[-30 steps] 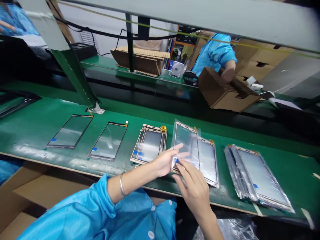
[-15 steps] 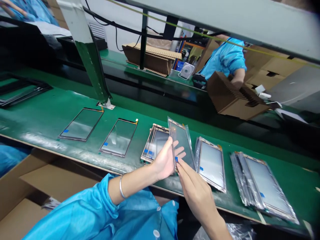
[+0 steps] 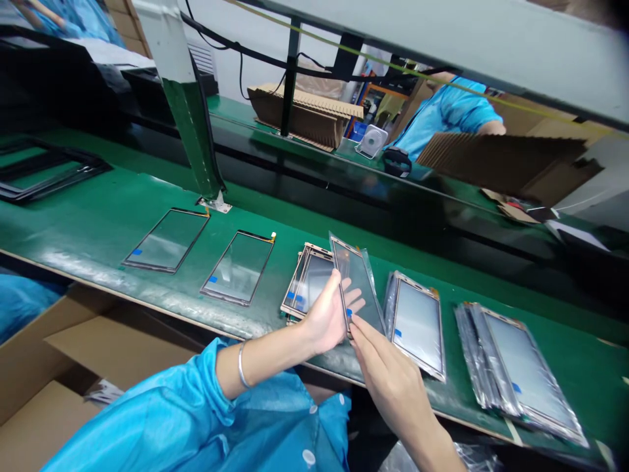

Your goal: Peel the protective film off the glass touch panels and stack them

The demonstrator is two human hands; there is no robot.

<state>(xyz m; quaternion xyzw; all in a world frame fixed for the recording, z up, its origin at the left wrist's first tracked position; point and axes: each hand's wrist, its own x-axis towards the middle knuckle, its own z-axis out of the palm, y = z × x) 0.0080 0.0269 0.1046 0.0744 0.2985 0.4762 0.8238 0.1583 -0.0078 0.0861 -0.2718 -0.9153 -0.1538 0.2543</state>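
Bench [image 3: 98, 216] covered in green runs across in front of me, with a cardboard tray [image 3: 304, 118] on the far counter where a person in blue [image 3: 442, 115] works. Bagged panels [image 3: 521, 373] lie stacked at my right, a bare stack [image 3: 307, 288] sits just left of my hands, and two single glass panels [image 3: 240, 269] lie further left. My left hand [image 3: 327, 314] grips the sleeved panel [image 3: 358, 282] upright above the bench edge, thumb in front, fingers behind. My right hand [image 3: 388, 373] pinches its lower corner.
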